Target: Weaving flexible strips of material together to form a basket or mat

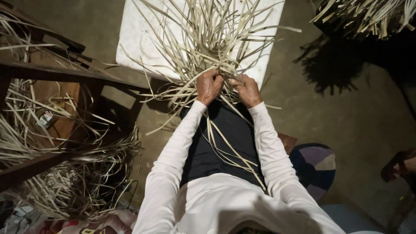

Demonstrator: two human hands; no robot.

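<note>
Person seated, seen from above, both arms in long white sleeves reaching forward over a dark lap. Left hand (209,86) and right hand (247,90) sit close together, nearly knuckle to knuckle, each curled shut on the gathered base of a bundle of pale flat strips (208,39). From the grip the strips fan outward and upward over a white sheet (138,43) spread on the dirt floor (346,117); the fan covers most of the sheet, and the hands sit just past its near edge. A few long strips trail back from the hands across the lap toward the person's body. At the left stands a dark wooden frame (65,73) with loose heaps of the same kind of strip material (78,177) draped through and beneath it, well apart from the hands. Another pile of strips (368,17) lies at the far right corner of the floor, casting a ragged shadow. Near the person's right side rests a round cushion with blue and pale patches (314,167).
</note>
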